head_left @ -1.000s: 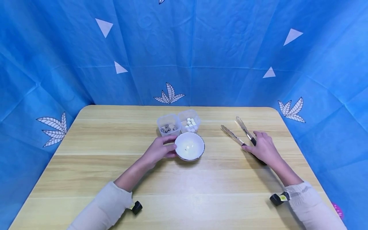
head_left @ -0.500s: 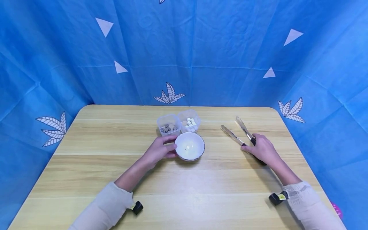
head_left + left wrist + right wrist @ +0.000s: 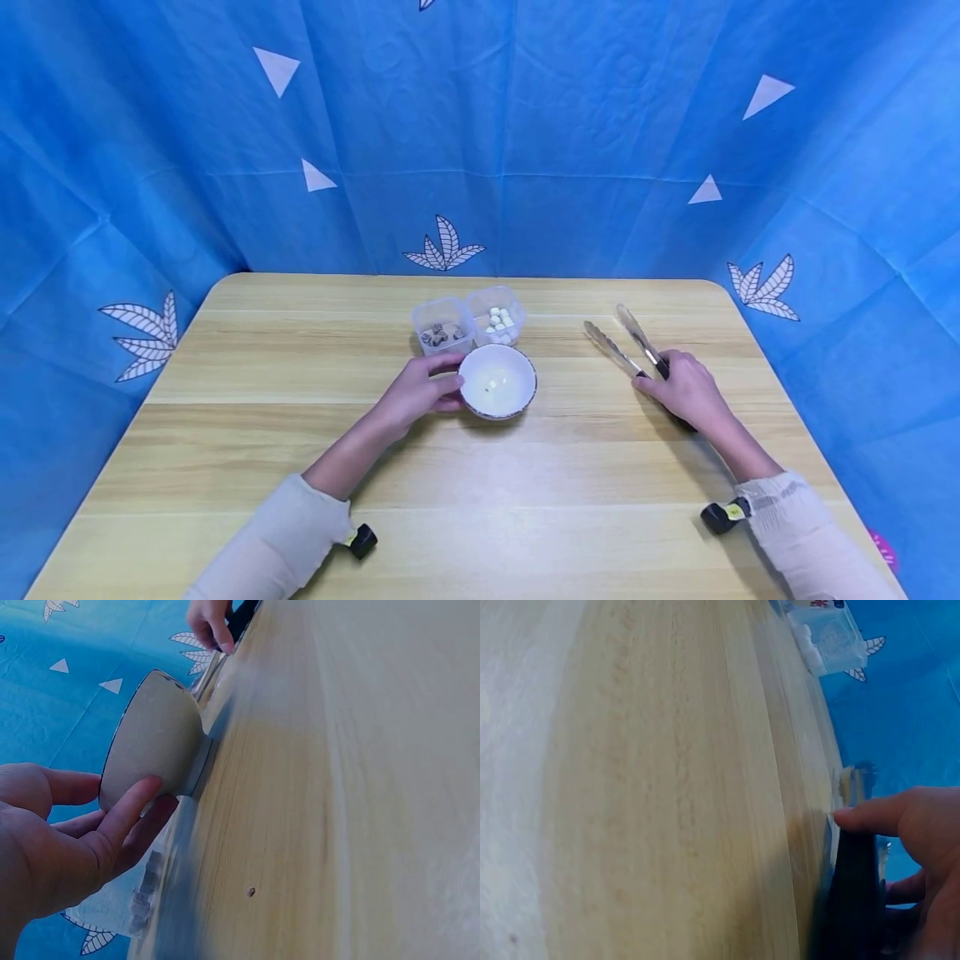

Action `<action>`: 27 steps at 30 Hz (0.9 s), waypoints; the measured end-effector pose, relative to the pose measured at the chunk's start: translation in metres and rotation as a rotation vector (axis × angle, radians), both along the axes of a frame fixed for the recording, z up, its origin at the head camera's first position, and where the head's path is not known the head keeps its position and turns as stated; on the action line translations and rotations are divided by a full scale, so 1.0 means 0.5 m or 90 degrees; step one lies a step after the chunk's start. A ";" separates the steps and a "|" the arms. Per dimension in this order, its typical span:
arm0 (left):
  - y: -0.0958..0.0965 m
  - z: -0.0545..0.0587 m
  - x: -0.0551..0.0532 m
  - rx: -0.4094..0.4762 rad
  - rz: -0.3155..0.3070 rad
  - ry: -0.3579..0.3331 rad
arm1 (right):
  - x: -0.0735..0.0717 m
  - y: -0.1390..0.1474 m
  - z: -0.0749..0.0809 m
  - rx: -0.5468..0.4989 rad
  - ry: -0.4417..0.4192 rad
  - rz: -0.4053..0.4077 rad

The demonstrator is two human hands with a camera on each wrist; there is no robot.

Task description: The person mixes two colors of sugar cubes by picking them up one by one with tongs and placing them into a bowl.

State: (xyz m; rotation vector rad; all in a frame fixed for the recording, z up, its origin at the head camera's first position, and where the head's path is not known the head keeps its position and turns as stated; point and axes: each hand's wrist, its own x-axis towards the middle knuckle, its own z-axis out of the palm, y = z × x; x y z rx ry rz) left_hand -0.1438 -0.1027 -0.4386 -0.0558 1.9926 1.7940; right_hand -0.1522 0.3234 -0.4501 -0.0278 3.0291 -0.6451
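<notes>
In the head view my left hand holds a small white bowl by its left side. The left wrist view shows my thumb and fingers spread against its pale outer wall. The bowl stands upright, with a tiny speck inside. To the right, my right hand grips a pair of tongs by the black handles, thumb on one arm and fingers on the other. Their metal tips lie apart, pointing away from me. In the right wrist view my thumb presses on the dark handle; the handle ends are partly hidden.
Behind the bowl, two clear plastic tubs sit side by side: one with grey-brown pieces, the other with small white pieces. The wooden table ends at a blue patterned cloth.
The tongs' tips have come slightly closer together, the left arm shifting right. My right hand has shifted a little toward me. My left hand and the bowl look nearly unmoved.
</notes>
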 end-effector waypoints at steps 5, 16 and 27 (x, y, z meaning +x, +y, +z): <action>0.000 -0.002 0.000 0.002 0.002 0.001 | -0.001 0.002 0.009 -0.014 0.038 0.010; 0.001 -0.003 -0.002 -0.002 0.002 0.001 | -0.003 0.003 0.014 0.019 0.053 0.019; 0.004 -0.001 0.000 -0.002 0.005 -0.002 | -0.012 -0.008 0.039 0.047 0.175 0.026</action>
